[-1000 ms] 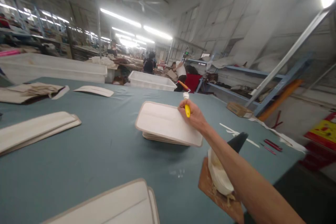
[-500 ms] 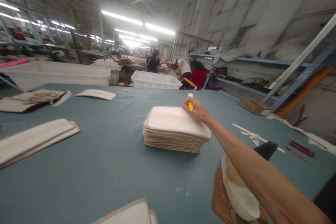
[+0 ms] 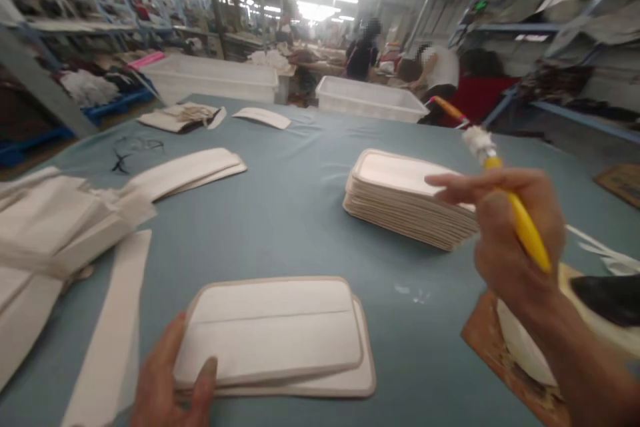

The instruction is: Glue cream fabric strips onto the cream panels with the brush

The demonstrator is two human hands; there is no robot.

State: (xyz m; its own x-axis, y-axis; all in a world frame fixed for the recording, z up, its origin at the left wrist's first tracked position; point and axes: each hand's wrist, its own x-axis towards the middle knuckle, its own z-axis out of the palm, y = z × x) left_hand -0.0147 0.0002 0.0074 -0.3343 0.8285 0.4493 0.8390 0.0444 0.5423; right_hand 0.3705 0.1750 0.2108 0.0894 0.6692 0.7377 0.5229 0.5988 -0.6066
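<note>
At the near edge, my left hand (image 3: 173,380) grips the left end of a white rounded panel (image 3: 280,340) with a beige border and a dark line across it. Its thumb lies on top. A second such panel shows beneath, slightly askew. My right hand (image 3: 520,227) is closed around the yellow handle of a brush (image 3: 493,161), its white bristles pointing up and away. The index finger reaches out over a tall stack of similar panels (image 3: 405,207), and I cannot tell whether it touches them.
A container with a pale lining (image 3: 525,343) stands on a brown board (image 3: 483,330) at right, partly behind my forearm. Long pale strips (image 3: 190,170) and bundled fabric (image 3: 45,233) lie left. White bins (image 3: 370,97) stand beyond the table (image 3: 280,220); two people are farther back.
The view has turned left and down. My left hand has come into view, holding the near panel. My right hand has drawn back from the stack's far side, still with the brush.
</note>
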